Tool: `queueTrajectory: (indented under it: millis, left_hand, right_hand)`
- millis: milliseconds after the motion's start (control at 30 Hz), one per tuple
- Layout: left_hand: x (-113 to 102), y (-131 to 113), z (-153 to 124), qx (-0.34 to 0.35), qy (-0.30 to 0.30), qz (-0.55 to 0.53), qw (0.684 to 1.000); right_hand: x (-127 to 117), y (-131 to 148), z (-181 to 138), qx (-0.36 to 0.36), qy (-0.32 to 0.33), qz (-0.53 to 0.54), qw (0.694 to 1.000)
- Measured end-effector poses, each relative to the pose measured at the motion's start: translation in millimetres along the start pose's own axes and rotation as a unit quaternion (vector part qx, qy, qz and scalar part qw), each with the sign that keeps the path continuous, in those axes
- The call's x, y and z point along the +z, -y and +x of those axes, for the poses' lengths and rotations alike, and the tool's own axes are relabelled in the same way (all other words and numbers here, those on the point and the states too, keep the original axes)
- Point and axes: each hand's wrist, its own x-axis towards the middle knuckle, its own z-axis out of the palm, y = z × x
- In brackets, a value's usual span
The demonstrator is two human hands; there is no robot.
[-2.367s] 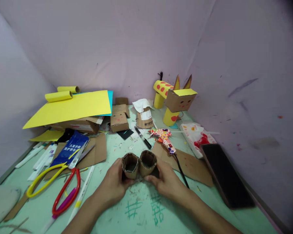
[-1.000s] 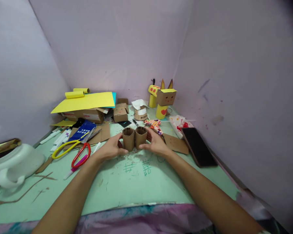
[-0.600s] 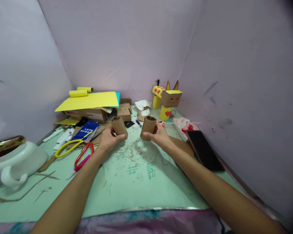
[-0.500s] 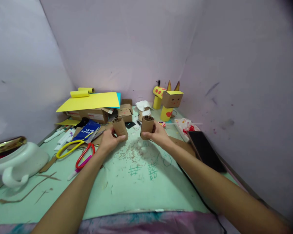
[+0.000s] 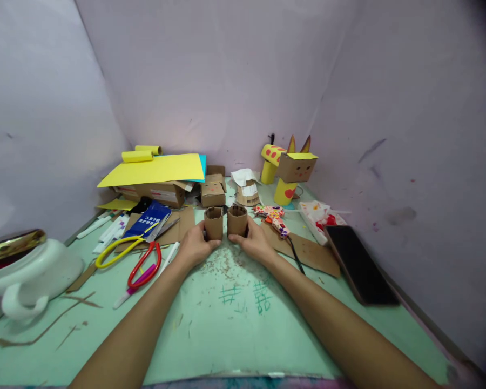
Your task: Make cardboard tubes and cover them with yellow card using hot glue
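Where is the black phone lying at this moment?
In the head view, the phone lies flat at the right, beside the cardboard strip and just below the red-and-white packet.

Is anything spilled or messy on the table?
Yes. Brown crumbs lie scattered on the green table, just in front of the two cardboard tubes that the left hand and right hand hold upright. Green scribbles mark it too.

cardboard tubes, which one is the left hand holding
The left tube, standing upright with the left hand gripping it from behind. The right tube beside it is in the right hand.
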Motion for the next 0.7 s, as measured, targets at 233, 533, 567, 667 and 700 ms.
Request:
queueTrajectory:
  millis: [233, 533, 567, 667, 700]
  left_hand:
    - [3, 9, 2, 0.008, -0.003, -0.017, 1.0]
    - [4, 12, 4, 0.005, 0.002, 0.032, 0.999]
    - [4, 12, 5, 0.003, 0.003, 0.035, 0.999]
    - [3, 9, 3, -0.004, 0.004, 0.037, 0.999]
    - [3, 8, 3, -0.005, 0.004, 0.034, 0.999]
  right_hand:
    - [-2, 3, 1, 0.002, 0.009, 0.007, 1.0]
    - [-2, 1, 0, 0.007, 0.011, 0.01, 1.0]
    - [-2, 1, 0, 0.01, 0.01, 0.008, 1.0]
    - [-2, 2, 0, 0.014, 0.01, 0.006, 1.0]
    - [-2, 2, 0, 0.013, 0.011, 0.008, 1.0]
